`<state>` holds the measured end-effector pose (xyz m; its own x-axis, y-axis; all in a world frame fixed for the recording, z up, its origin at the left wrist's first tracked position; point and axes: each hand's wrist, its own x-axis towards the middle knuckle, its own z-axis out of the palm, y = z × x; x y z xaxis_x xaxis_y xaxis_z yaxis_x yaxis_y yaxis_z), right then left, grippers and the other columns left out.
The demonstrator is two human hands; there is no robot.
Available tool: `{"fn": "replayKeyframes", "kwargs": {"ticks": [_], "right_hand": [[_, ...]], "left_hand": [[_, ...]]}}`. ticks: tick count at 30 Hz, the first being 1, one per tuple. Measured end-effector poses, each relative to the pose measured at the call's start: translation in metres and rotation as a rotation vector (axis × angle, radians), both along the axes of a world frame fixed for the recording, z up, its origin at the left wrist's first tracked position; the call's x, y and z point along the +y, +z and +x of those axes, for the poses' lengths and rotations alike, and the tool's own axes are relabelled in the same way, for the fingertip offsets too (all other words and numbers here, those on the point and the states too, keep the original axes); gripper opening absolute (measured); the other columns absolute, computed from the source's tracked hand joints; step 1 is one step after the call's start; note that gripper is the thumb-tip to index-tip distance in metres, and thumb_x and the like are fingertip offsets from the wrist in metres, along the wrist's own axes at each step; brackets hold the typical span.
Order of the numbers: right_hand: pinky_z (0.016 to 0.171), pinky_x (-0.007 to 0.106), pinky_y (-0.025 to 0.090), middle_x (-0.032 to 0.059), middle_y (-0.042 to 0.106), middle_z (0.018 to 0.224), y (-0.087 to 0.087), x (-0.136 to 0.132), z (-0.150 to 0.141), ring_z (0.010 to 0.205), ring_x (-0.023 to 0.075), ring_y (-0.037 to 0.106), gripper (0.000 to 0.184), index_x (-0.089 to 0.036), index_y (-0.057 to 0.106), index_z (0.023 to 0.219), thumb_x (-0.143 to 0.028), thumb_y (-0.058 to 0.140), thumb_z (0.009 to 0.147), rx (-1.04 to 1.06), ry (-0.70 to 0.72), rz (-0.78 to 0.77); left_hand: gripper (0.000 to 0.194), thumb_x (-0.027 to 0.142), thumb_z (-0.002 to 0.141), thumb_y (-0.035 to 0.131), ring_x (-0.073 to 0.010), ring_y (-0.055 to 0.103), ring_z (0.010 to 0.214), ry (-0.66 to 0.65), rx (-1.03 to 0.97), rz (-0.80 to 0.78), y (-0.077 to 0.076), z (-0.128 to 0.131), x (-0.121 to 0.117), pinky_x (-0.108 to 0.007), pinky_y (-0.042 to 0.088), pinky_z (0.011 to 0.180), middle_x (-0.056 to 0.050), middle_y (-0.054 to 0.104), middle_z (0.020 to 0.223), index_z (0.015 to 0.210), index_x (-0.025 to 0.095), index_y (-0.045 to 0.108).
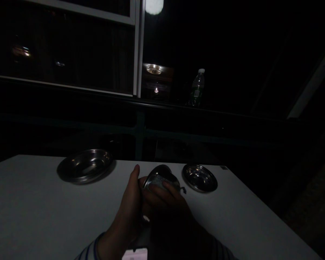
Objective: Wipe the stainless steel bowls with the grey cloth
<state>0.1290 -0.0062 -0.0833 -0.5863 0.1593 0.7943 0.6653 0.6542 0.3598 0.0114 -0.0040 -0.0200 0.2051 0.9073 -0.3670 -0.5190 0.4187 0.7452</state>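
Both hands are around a shiny metal dish (159,169) above the table's middle. A dotted patch, like small holes, shows on its surface, and a small dark tab sticks out at its right; its exact kind is unclear in the dim light. My left hand (128,206) grips its left side, thumb pointing up. My right hand (168,206) lies over its near side with the fingers bent against the metal. The hands hide the dish's lower part. To the right sits a small metal bowl (199,178); at the left are stacked metal plates (83,168).
The white table (43,213) has its far edge just beyond the bowls. A lit phone (135,254) is at the bottom, near my wrists. A plastic bottle (197,88) stands on the dark ledge behind, beside a window frame (137,47).
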Motion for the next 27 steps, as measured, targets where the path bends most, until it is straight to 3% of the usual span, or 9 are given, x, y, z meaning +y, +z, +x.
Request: {"fn": "replayKeyframes", "kwargs": {"ticks": [6, 10, 13, 17, 20, 27], "right_hand": [[0.09, 0.031, 0.043, 0.0047, 0.065, 0.103, 0.016, 0.001, 0.008, 0.102, 0.0164, 0.054, 0.026, -0.017, 0.059, 0.102, -0.03, 0.039, 0.09, 0.2, -0.004, -0.129], [0.094, 0.036, 0.043, 0.0106, 0.058, 0.116, 0.018, 0.006, 0.024, 0.112, 0.0179, 0.05, 0.034, -0.013, 0.054, 0.114, -0.027, 0.031, 0.093, 0.302, 0.061, -0.349], [0.098, 0.036, 0.041, 0.0084, 0.054, 0.124, 0.015, 0.009, 0.032, 0.117, 0.0154, 0.047, 0.036, -0.016, 0.051, 0.119, -0.022, 0.027, 0.092, 0.473, 0.097, -0.517], [0.1, 0.033, 0.041, 0.0037, 0.054, 0.126, 0.011, 0.012, 0.033, 0.118, 0.0139, 0.048, 0.035, -0.022, 0.053, 0.119, -0.027, 0.031, 0.092, 0.74, 0.155, -0.705], [0.102, 0.037, 0.039, 0.0034, 0.054, 0.126, 0.009, 0.014, 0.032, 0.118, 0.0164, 0.048, 0.037, -0.022, 0.053, 0.12, -0.035, 0.033, 0.092, 0.912, 0.193, -0.791], [0.099, 0.04, 0.042, 0.0047, 0.052, 0.129, 0.006, 0.015, 0.029, 0.12, 0.0199, 0.047, 0.039, -0.022, 0.05, 0.125, -0.037, 0.037, 0.091, 1.062, 0.256, -0.757]], "left_hand": [[0.05, 0.063, 0.072, 0.046, -0.0139, 0.049, 0.037, 0.026, 0.133, 0.014, -0.006, 0.005, -0.002, -0.024, 0.036, 0.045, 0.004, 0.048, 0.037, 0.059, 0.016, 0.059], [0.049, 0.061, 0.066, 0.056, -0.0152, 0.051, 0.042, 0.059, 0.328, 0.095, -0.005, 0.004, 0.0, -0.027, 0.039, 0.049, 0.001, 0.053, 0.041, 0.053, 0.014, 0.058], [0.045, 0.058, 0.064, 0.061, -0.0166, 0.054, 0.044, 0.05, 0.392, 0.113, 0.0, 0.002, -0.003, -0.026, 0.038, 0.046, -0.002, 0.058, 0.045, 0.057, 0.013, 0.061], [0.037, 0.05, 0.069, 0.061, -0.0173, 0.059, 0.051, 0.065, 0.312, 0.204, 0.002, -0.001, -0.004, -0.025, 0.04, 0.048, -0.004, 0.065, 0.054, 0.065, 0.013, 0.065], [0.035, 0.048, 0.069, 0.062, -0.0186, 0.061, 0.054, 0.089, 0.261, 0.182, 0.001, -0.006, -0.001, -0.026, 0.043, 0.051, -0.004, 0.066, 0.058, 0.072, 0.013, 0.066], [0.016, 0.035, 0.074, 0.06, -0.0191, 0.064, 0.063, 0.185, 0.046, 0.101, 0.015, -0.013, 0.002, -0.027, 0.047, 0.054, -0.002, 0.068, 0.064, 0.074, 0.019, 0.064]]}}
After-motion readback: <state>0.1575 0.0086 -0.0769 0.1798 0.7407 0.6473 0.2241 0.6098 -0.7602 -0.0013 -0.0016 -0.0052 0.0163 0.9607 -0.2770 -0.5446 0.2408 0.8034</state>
